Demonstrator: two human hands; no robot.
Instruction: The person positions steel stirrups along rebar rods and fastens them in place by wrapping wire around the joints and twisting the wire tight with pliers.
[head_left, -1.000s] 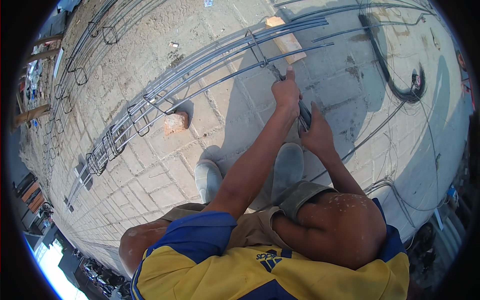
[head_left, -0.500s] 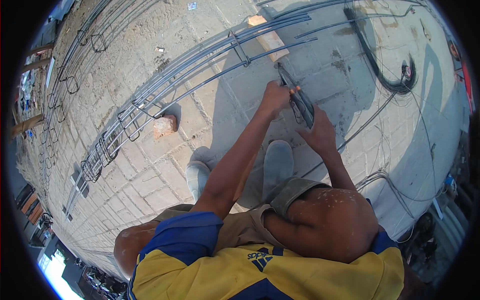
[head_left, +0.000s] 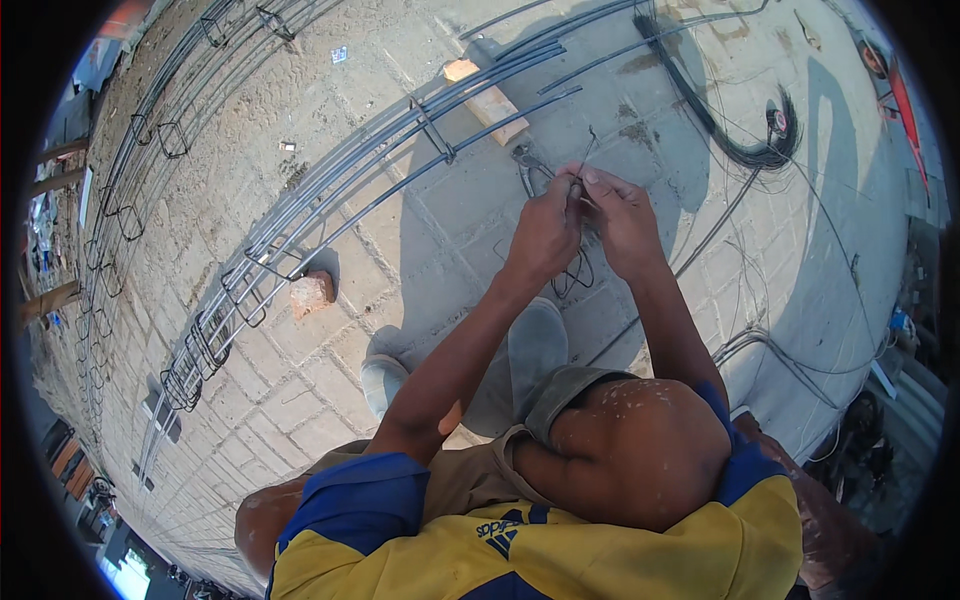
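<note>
Centre frame, I have left hand (head_left: pixel 545 235) and right hand (head_left: pixel 627 225) pinched on wire (head_left: pixel 591 143), off the bars (head_left: pixel 350 172); rings (head_left: pixel 197 368) are partly spaced, partly bunched at left.

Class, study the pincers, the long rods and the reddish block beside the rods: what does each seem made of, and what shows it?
Pincers: probably steel, dull grey; the head looks metallic.
Long rods: likely bare steel; slim, grey, catching the sunlight.
Reddish block: perhaps fired clay, unglazed; its colour and rough surface suggest brick.
</note>
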